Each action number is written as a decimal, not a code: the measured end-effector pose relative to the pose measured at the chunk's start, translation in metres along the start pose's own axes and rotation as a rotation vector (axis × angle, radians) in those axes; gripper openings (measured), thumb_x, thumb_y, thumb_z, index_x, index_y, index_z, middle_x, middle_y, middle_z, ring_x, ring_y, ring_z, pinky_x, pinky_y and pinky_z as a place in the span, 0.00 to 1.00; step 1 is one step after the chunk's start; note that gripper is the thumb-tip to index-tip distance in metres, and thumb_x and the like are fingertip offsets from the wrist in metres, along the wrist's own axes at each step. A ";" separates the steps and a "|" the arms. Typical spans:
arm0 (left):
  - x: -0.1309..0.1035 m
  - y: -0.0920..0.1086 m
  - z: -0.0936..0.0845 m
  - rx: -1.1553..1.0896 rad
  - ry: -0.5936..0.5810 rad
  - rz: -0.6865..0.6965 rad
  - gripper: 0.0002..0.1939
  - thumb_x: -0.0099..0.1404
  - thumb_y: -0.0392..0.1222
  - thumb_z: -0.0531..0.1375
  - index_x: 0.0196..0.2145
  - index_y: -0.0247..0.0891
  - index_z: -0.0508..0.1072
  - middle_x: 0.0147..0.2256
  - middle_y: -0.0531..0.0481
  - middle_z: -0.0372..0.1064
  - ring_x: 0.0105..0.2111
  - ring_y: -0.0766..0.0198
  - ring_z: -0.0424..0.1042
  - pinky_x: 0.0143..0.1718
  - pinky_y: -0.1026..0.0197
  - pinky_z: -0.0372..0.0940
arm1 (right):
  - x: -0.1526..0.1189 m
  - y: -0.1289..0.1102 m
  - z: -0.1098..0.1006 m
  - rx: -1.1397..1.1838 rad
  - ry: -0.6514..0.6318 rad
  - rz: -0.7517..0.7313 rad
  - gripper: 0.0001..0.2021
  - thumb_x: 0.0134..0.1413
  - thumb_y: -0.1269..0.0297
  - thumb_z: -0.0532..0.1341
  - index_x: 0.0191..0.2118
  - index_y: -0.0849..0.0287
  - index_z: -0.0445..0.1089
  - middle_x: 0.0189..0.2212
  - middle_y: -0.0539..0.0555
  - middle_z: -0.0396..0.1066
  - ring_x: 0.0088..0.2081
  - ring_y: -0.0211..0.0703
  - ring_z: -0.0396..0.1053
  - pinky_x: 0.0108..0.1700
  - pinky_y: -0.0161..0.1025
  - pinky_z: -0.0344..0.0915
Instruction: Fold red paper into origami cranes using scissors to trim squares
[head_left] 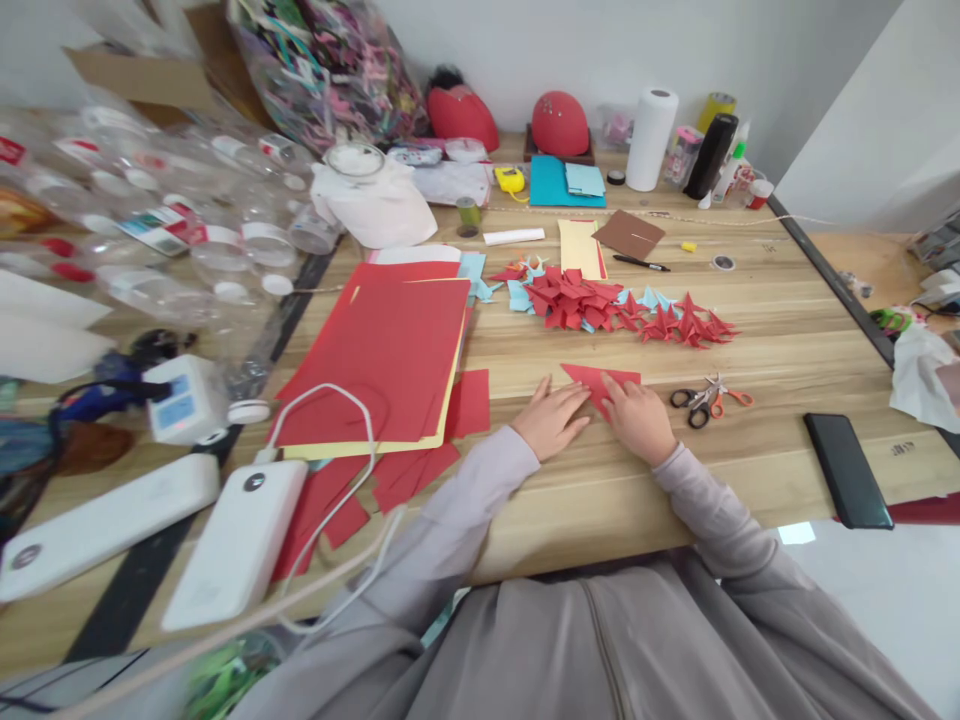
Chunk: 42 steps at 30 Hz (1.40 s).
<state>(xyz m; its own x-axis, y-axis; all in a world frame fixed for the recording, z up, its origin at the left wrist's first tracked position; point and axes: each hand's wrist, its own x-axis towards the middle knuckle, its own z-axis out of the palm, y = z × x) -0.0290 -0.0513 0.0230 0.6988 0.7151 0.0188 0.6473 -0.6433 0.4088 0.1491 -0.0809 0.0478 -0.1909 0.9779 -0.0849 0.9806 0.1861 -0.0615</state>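
Observation:
A folded triangular piece of red paper (pixel 601 379) lies on the wooden table in front of me. My left hand (pixel 553 415) rests flat with its fingers spread, the fingertips at the paper's left lower edge. From the right, my right hand (pixel 639 418) presses on the paper with its fingers stretched over it and apart. Just right of that hand lie black-handled scissors (pixel 699 407) and orange-handled scissors (pixel 729 394). Behind the paper is a heap of red folded paper shapes (pixel 577 300) with light blue ones among them.
Stacked red sheets (pixel 382 350) and loose red strips lie left of my hands. A white power bank (pixel 238 540) with a cable sits at front left, near many plastic bottles (pixel 217 250). A black phone (pixel 847 470) lies at right, and a black pen (pixel 641 263) farther back.

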 end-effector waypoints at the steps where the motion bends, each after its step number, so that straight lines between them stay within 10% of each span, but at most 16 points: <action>1: 0.004 -0.003 0.000 0.002 0.000 0.007 0.20 0.68 0.42 0.45 0.53 0.37 0.66 0.57 0.39 0.61 0.59 0.58 0.58 0.61 0.39 0.39 | -0.004 -0.004 0.001 -0.004 0.001 -0.041 0.23 0.64 0.58 0.44 0.62 0.56 0.53 0.43 0.62 0.69 0.44 0.48 0.67 0.45 0.40 0.59; 8: 0.020 0.001 0.014 0.164 0.174 -0.079 0.21 0.66 0.37 0.44 0.51 0.25 0.67 0.54 0.33 0.63 0.57 0.53 0.60 0.59 0.46 0.51 | -0.008 -0.018 0.010 -0.016 -0.022 -0.081 0.21 0.64 0.60 0.45 0.57 0.61 0.60 0.42 0.63 0.70 0.43 0.49 0.68 0.43 0.42 0.59; 35: 0.045 -0.011 0.009 0.342 0.121 -0.179 0.25 0.63 0.34 0.46 0.56 0.20 0.62 0.58 0.34 0.58 0.60 0.50 0.55 0.62 0.50 0.47 | -0.037 -0.033 0.008 -0.145 -0.075 -0.089 0.19 0.64 0.70 0.44 0.52 0.69 0.66 0.31 0.64 0.73 0.32 0.46 0.73 0.30 0.38 0.63; 42: 0.045 -0.018 0.011 0.312 0.117 -0.142 0.25 0.63 0.36 0.48 0.55 0.21 0.63 0.58 0.33 0.58 0.59 0.50 0.56 0.62 0.50 0.48 | -0.002 -0.038 -0.008 -0.145 -0.056 -0.027 0.19 0.63 0.68 0.43 0.55 0.65 0.62 0.32 0.65 0.74 0.32 0.48 0.74 0.31 0.39 0.65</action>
<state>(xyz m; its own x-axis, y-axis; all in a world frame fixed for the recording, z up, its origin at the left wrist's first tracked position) -0.0053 -0.0107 0.0065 0.5674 0.8181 0.0935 0.8097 -0.5750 0.1172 0.1128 -0.0892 0.0587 -0.2159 0.9662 -0.1409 0.9703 0.2284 0.0797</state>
